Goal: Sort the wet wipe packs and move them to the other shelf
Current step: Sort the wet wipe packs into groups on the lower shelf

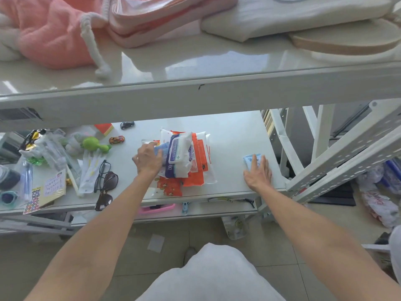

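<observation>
A heap of wet wipe packs lies in the middle of the white shelf: a white and blue pack on top, orange and white packs under it, small orange packs at the front. My left hand grips a small blue pack at the heap's left side. A single light blue pack lies apart on the right. My right hand rests flat on it with straight fingers.
The shelf's left part holds glasses, sunglasses, a green toy, two toy cars, packaged items and sticker sheets. An upper shelf carries pink and white fabric bags. A second white rack stands at the right.
</observation>
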`<act>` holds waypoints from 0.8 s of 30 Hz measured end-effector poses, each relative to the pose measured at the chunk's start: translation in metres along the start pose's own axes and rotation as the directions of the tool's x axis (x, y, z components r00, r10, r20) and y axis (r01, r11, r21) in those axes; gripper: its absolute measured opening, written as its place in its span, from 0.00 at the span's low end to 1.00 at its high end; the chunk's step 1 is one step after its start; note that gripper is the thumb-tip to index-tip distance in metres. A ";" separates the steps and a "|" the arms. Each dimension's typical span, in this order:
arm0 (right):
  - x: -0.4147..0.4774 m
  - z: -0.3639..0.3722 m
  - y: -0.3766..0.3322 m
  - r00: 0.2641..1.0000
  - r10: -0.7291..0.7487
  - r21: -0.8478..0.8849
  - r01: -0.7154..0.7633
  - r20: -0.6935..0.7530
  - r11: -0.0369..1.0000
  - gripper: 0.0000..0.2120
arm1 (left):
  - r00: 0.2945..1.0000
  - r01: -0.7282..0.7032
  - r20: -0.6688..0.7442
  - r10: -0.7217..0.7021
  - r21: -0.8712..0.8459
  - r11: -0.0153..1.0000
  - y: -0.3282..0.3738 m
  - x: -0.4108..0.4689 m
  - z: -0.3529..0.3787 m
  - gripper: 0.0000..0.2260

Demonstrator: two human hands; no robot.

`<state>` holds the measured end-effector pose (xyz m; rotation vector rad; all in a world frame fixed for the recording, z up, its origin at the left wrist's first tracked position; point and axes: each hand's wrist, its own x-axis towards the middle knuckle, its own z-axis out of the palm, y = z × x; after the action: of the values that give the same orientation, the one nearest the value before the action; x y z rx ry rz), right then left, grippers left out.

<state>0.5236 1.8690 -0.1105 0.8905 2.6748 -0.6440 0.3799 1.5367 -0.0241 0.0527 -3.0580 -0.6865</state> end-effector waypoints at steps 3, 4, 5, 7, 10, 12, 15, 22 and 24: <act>-0.002 -0.008 -0.003 0.999 0.015 0.067 -0.011 -0.049 0.998 0.35 | 0.997 -0.019 0.072 0.012 0.090 0.996 0.006 0.002 -0.006 0.23; -0.003 -0.011 -0.010 0.996 0.006 0.098 0.003 -0.094 0.995 0.34 | 0.995 -0.013 0.098 0.004 0.098 0.995 0.007 0.004 -0.009 0.24; -0.006 -0.014 -0.019 0.989 -0.019 0.132 0.038 -0.146 0.990 0.32 | 0.992 -0.004 0.122 -0.007 0.088 0.996 0.008 0.006 -0.012 0.24; -0.009 -0.019 -0.046 0.975 -0.103 0.240 0.151 -0.198 0.959 0.27 | 0.988 0.022 0.152 -0.028 0.037 0.999 0.008 0.011 -0.017 0.22; -0.016 -0.027 -0.093 0.962 -0.240 0.389 0.273 -0.132 0.880 0.23 | 0.984 0.143 0.121 -0.132 -0.094 0.985 0.004 0.017 -0.027 0.19; -0.021 -0.030 -0.119 0.950 -0.277 0.418 0.313 -0.146 0.853 0.22 | 0.967 0.253 0.086 -0.239 -0.252 0.934 -0.002 0.020 -0.036 0.18; -0.026 -0.037 -0.146 0.931 -0.306 0.445 0.363 -0.198 0.818 0.19 | 0.884 0.449 0.164 -0.437 -0.553 0.702 -0.014 0.031 -0.050 0.18; -0.045 -0.069 -0.190 0.885 -0.462 0.735 0.352 -0.059 0.580 0.09 | 0.848 0.525 0.506 -0.157 -0.764 0.374 0.042 0.023 -0.064 0.12; -0.053 -0.080 -0.194 0.825 -0.560 0.828 0.260 0.078 0.497 0.17 | 0.871 0.466 0.488 -0.058 -0.783 0.412 0.078 0.013 -0.063 0.14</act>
<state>0.4385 1.7421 0.0425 0.1626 2.2010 -2.0189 0.3651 1.5800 0.0660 0.4593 -2.4962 -2.5194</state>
